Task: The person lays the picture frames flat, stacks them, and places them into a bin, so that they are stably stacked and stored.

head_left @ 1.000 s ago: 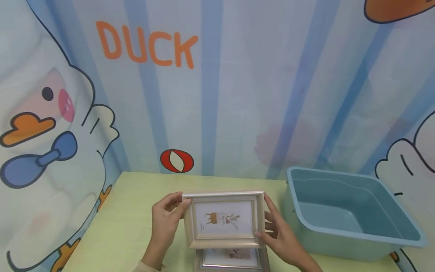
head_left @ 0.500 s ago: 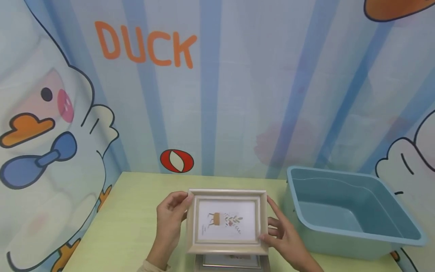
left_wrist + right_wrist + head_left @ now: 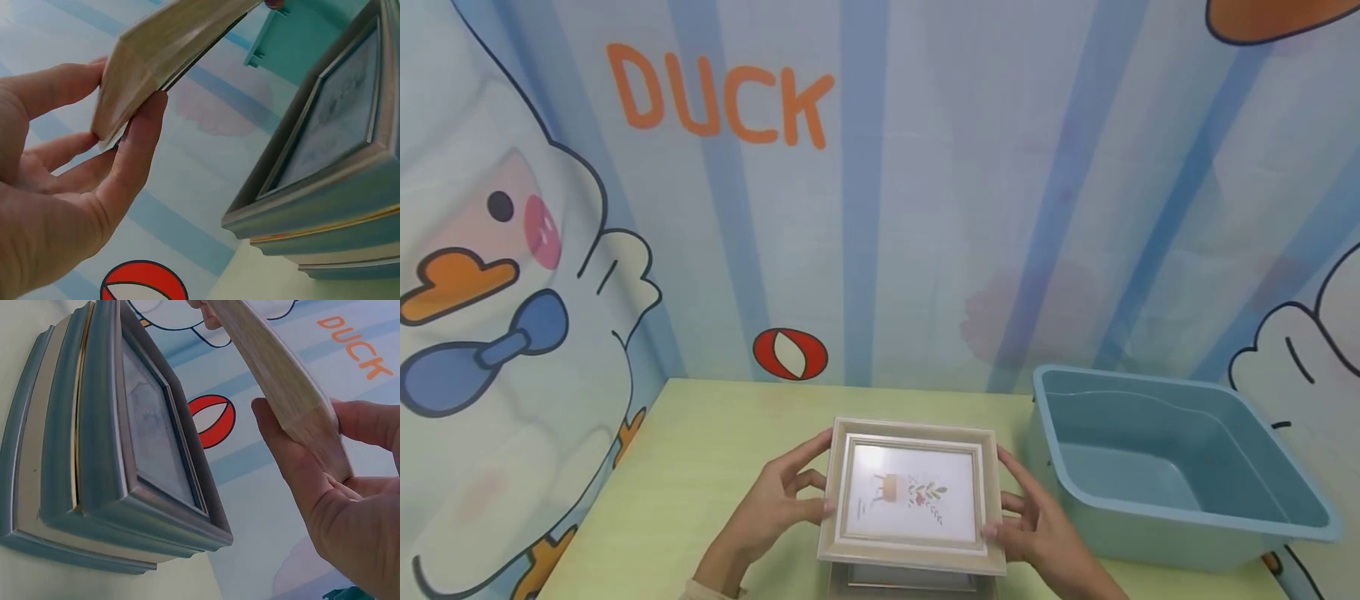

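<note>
A cream picture frame (image 3: 913,492) is held above a stack of several picture frames (image 3: 69,444), apart from it in both wrist views. Behind its glass is a print of a brown pot with leafy sprigs, lying sideways. My left hand (image 3: 782,496) holds the left side, thumb low on the edge and fingers along the side and underneath. On the opposite side my right hand (image 3: 1041,533) pinches the border, thumb on the front near the lower right corner. The top frame of the stack (image 3: 325,125) has a grey-brown border; in the head view the held frame mostly covers it.
A blue-green plastic bin (image 3: 1187,517) stands on the right of the pale yellow table (image 3: 647,492), just beyond my right hand. A striped cloth backdrop (image 3: 925,208) with duck drawings rises behind the table's far edge.
The held frame has shifted right and slightly toward me and lies flatter, covering more of the stack. My left thumb has moved from the upper left corner down the side.
</note>
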### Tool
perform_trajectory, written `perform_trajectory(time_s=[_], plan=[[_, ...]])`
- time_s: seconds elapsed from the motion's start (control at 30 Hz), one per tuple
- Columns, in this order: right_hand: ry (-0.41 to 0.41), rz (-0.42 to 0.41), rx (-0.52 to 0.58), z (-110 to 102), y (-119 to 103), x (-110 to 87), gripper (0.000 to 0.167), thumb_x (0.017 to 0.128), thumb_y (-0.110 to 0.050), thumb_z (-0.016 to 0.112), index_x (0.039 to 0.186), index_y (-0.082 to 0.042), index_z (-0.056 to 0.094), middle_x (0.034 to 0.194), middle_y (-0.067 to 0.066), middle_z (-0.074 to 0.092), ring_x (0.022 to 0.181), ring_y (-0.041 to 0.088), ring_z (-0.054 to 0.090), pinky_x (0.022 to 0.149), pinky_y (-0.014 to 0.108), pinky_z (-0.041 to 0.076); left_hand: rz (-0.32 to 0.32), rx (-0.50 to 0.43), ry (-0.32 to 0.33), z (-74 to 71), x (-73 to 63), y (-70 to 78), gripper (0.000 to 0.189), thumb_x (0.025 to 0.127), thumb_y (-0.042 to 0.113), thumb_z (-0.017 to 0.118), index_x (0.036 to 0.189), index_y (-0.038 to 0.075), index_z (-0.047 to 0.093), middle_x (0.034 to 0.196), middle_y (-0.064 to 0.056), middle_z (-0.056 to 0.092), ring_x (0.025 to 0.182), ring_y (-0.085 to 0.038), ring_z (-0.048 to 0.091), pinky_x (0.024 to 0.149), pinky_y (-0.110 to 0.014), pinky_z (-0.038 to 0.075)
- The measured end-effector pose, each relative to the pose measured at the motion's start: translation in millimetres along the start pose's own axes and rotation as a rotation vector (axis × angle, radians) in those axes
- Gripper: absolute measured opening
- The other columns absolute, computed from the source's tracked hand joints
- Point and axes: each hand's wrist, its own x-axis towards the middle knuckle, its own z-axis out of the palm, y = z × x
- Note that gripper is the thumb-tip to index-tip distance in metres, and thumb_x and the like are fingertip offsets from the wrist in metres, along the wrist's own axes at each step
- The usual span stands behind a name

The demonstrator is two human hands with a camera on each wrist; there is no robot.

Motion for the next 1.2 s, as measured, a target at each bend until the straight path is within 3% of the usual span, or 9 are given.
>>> perform_trajectory(time_s=[0.1, 0.2, 0.33, 0.5, 0.77, 0.93, 1.2], plan=[[-0.04, 0.031, 0.003, -2.7, 3.4, -3.7, 0.097, 0.093, 0.005, 0.06, 0.159, -0.011, -0.009, 0.126, 0.011, 0.064, 0.101, 0.022, 0.072, 0.077, 0.046, 0.063, -0.047, 0.008, 0.027, 2.5, -1.3, -6.6, 0.085, 0.082, -0.001, 0.074, 0.156, 0.005, 0.032, 0.16, -0.022, 0.03, 0.092, -0.013, 0.066, 0.072, -0.037, 0.064], [-0.033, 0.082, -0.046, -4.2, 5.7, -5.7, 0.097, 0.095, 0.0, 0.06, 0.158, -0.007, -0.012, 0.11, 0.008, 0.067, 0.091, 0.018, 0.073, 0.073, 0.043, 0.063, -0.086, 0.022, 0.056, 5.2, -2.7, -16.4, 0.084, 0.081, 0.0, 0.075, 0.154, 0.004, 0.034, 0.161, -0.024, 0.03, 0.088, -0.014, 0.067, 0.071, -0.038, 0.064], [0.059, 0.189, -0.153, -2.2, 6.2, -5.7, 0.095, 0.094, -0.01, 0.065, 0.159, -0.004, -0.004, 0.088, 0.002, 0.057, 0.076, 0.012, 0.068, 0.068, 0.042, 0.064, -0.131, 0.078, 0.08, 9.2, -4.2, -28.3, 0.084, 0.08, 0.003, 0.077, 0.154, 0.004, 0.036, 0.159, -0.023, 0.033, 0.085, -0.016, 0.069, 0.07, -0.039, 0.064], [0.16, 0.265, -0.219, 0.4, 8.5, -5.4, 0.092, 0.093, -0.016, 0.069, 0.159, -0.002, 0.008, 0.088, 0.002, 0.045, 0.074, 0.009, 0.062, 0.065, 0.044, 0.063, -0.163, 0.138, 0.089, 12.6, -5.2, -35.4, 0.085, 0.079, 0.006, 0.079, 0.152, 0.0, 0.037, 0.157, -0.025, 0.037, 0.079, -0.016, 0.07, 0.063, -0.033, 0.062], [0.182, 0.239, -0.311, -2.1, 17.9, -3.0, 0.088, 0.092, -0.016, 0.071, 0.156, 0.007, 0.016, 0.073, 0.002, 0.061, 0.068, 0.01, 0.062, 0.058, 0.034, 0.061, -0.161, 0.162, 0.122, 15.7, -6.2, -41.3, 0.086, 0.076, 0.003, 0.079, 0.151, -0.004, 0.037, 0.154, -0.028, 0.039, 0.076, -0.014, 0.068, 0.062, -0.032, 0.062], [0.21, 0.233, -0.334, -0.3, 19.6, -0.4, 0.087, 0.09, -0.015, 0.073, 0.155, 0.007, 0.019, 0.072, 0.003, 0.063, 0.066, 0.011, 0.063, 0.057, 0.033, 0.061, -0.147, 0.208, 0.17, 19.0, -6.3, -42.4, 0.087, 0.076, 0.002, 0.079, 0.151, -0.003, 0.036, 0.153, -0.031, 0.039, 0.073, -0.014, 0.066, 0.062, -0.033, 0.062], [0.258, 0.262, -0.433, 2.4, 23.6, 2.4, 0.083, 0.088, -0.013, 0.073, 0.152, 0.008, 0.026, 0.071, 0.004, 0.061, 0.058, 0.013, 0.058, 0.057, 0.033, 0.059, -0.156, 0.383, 0.218, 28.7, -9.8, -38.2, 0.088, 0.073, 0.002, 0.08, 0.15, -0.004, 0.038, 0.149, -0.031, 0.045, 0.07, -0.016, 0.061, 0.06, -0.025, 0.056]])
